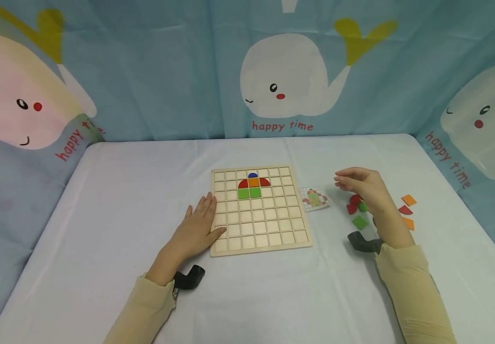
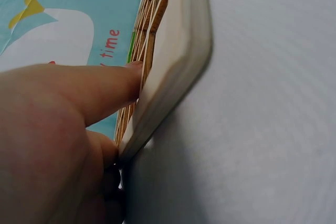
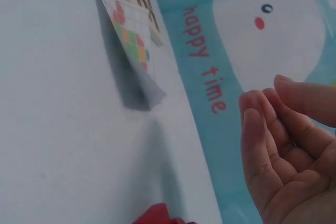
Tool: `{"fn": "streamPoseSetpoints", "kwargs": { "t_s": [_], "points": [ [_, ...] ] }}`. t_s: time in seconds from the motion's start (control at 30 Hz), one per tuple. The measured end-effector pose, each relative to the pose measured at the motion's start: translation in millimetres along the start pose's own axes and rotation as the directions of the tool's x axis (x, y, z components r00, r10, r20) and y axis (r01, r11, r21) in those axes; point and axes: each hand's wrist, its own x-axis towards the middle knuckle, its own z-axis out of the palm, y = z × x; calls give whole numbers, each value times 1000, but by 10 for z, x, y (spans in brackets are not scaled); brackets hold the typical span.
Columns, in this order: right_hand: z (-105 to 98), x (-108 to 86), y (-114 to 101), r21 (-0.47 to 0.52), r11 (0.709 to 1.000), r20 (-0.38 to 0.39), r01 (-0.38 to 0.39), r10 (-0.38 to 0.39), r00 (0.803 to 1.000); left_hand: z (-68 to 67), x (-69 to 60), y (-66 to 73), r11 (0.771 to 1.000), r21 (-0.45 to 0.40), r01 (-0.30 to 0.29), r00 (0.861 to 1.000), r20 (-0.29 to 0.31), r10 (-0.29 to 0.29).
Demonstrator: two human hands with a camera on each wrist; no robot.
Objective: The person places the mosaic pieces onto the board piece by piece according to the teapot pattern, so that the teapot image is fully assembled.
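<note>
My left hand [image 1: 193,231] rests at the left edge of a wooden grid board [image 1: 273,227], fingers straight along the rim and thumb over the squares. The left wrist view shows that thumb [image 2: 113,85] touching the board's [image 2: 178,40] top. Near the board's top are a blue half-round piece [image 1: 253,175], an orange square [image 1: 253,182], two red curved pieces [image 1: 264,182] and two green squares [image 1: 255,192]. Raised over loose pieces, my right hand [image 1: 369,191] has bent fingers; in the right wrist view its thumb [image 3: 310,100] stands slightly apart from them, with nothing visible between.
Right of the board lies a patterned card [image 1: 314,198], its edge lifted in the right wrist view. Loose red [image 1: 352,209] and green pieces [image 1: 360,222] lie below my right hand; orange [image 1: 408,199] and red pieces [image 1: 405,210] lie right of it. A whale-print curtain [image 1: 178,71] stands behind.
</note>
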Motion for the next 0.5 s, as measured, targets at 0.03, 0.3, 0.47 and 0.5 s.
{"fn": "streamPoseSetpoints", "kwargs": {
  "t_s": [0.03, 0.3, 0.47, 0.5],
  "points": [
    [-9, 8, 8, 10, 1000, -3, -4, 4, 1000, -2, -5, -3, 1000, 1, 0, 1000, 0, 0],
    [-167, 28, 108, 52, 998, -58, -24, 27, 998, -3, -2, -10, 1000, 3, -4, 1000, -4, 4],
    [-313, 13, 157, 91, 995, -76, -42, 49, 996, -4, -3, -7, 1000, 0, -6, 1000, -5, 6],
    [-341, 7, 164, 119, 992, -79, -37, 47, 996, -5, -3, -6, 1000, -1, -6, 1000, -4, 6]
  ]
}}
